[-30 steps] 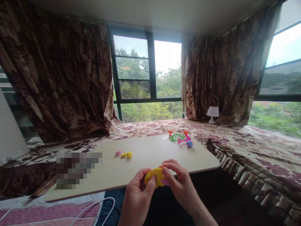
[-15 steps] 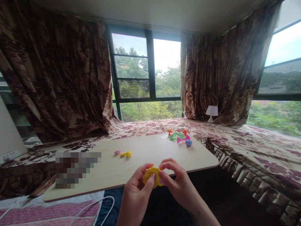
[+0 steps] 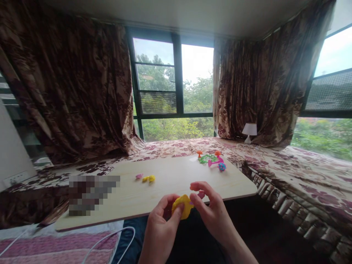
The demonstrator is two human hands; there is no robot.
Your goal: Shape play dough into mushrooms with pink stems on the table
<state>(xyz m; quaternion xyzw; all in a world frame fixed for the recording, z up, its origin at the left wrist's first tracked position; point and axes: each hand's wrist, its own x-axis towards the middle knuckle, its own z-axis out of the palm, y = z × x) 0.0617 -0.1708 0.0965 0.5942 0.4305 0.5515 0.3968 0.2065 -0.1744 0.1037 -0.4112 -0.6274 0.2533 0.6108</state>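
A flattened, rounded piece of yellow modelling clay (image 3: 184, 206) is pinched between the thumb and fingers of my left hand (image 3: 161, 224), just off the table's near edge. At its right side my right hand (image 3: 213, 208) has its thumb and fingertips around a small purple clay piece (image 3: 201, 195). Part of that purple piece lies behind the fingers, and a bit of it reaches the yellow clay's edge; I cannot tell whether they are joined. Farther back on the table lie small yellow clay lumps (image 3: 151, 178) and a pink lump (image 3: 139, 176).
On the pale table (image 3: 176, 172), orange mushroom-shaped pieces (image 3: 217, 154), a green openwork piece (image 3: 206, 158), a pink toy (image 3: 214, 162) and a blue studded ball (image 3: 222, 167) sit at the back right. A blurred-out patch (image 3: 90, 194) covers the left. A small lamp (image 3: 249, 132) stands beyond.
My right fingers have spread and moved slightly away from the yellow clay, and more of the purple piece shows between them. My left hand keeps its hold, with the yellow clay turned a little.
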